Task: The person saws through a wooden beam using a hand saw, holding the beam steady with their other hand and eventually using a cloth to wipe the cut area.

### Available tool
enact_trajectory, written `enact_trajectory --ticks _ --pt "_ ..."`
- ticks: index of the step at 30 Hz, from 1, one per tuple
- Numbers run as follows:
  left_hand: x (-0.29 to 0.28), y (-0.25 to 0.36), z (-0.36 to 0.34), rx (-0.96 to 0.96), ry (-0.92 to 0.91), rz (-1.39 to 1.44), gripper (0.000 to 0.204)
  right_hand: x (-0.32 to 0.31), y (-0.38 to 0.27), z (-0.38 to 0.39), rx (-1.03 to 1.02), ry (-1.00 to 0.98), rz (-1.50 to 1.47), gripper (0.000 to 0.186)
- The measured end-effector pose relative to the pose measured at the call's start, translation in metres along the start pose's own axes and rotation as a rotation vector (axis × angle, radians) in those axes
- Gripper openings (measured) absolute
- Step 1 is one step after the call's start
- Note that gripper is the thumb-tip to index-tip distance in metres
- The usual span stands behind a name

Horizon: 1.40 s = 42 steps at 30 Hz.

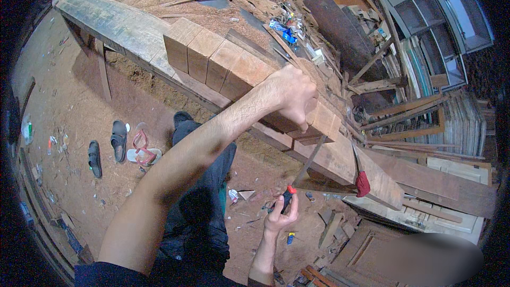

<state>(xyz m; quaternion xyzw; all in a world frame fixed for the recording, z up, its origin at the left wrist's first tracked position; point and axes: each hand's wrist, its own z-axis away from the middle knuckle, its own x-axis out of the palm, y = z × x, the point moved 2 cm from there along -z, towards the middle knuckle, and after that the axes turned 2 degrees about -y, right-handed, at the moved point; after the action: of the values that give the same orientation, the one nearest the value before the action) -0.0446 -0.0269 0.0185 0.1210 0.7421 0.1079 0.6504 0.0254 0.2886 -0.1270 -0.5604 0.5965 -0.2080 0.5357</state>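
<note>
My left hand is closed over the top of a row of squared wooden blocks, its fingers bent down the near side of one block. The blocks sit side by side on a long, worn wooden bench beam. Below the bench's near side, my right hand grips the black and red handle of a tool with a flat, narrow blade. That blade slants up to the lower edge of the end block. Whether it has teeth is too small to tell.
A dark blade with a red cloth-wrapped end rests against the bench's near right side. Dark sandals and a pink-strapped flip-flop lie on the floor at left. Wood scraps, sawdust and stacked panels fill the far and right sides.
</note>
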Motion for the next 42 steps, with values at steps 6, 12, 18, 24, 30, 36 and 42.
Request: enact_trajectory --ticks 6,12,18,24,30,36,42 --pt "0.0 -0.001 0.0 -0.006 0.009 -0.007 0.072 0.0 0.006 0.002 -0.029 0.005 0.017 0.027" --pt "0.003 -0.002 -0.001 0.004 0.012 -0.001 0.073 -0.001 0.006 0.002 -0.033 -0.008 0.015 0.027" --pt "-0.002 0.0 0.001 -0.013 -0.005 -0.02 0.073 -0.002 0.012 0.004 0.009 -0.001 0.007 0.024" --pt "0.002 -0.002 -0.001 -0.015 0.014 -0.01 0.071 -0.002 0.014 0.002 0.032 0.016 0.021 0.019" --pt "0.003 -0.002 -0.002 -0.003 0.002 -0.017 0.068 -0.004 0.011 -0.005 -0.107 0.065 0.106 0.019" --pt "-0.002 0.004 0.002 -0.028 -0.003 -0.002 0.063 -0.008 0.0 0.002 0.069 0.09 -0.035 0.021" --pt "-0.007 0.008 0.002 -0.073 -0.05 0.005 0.059 -0.008 -0.044 -0.029 0.04 0.066 -0.079 0.028"
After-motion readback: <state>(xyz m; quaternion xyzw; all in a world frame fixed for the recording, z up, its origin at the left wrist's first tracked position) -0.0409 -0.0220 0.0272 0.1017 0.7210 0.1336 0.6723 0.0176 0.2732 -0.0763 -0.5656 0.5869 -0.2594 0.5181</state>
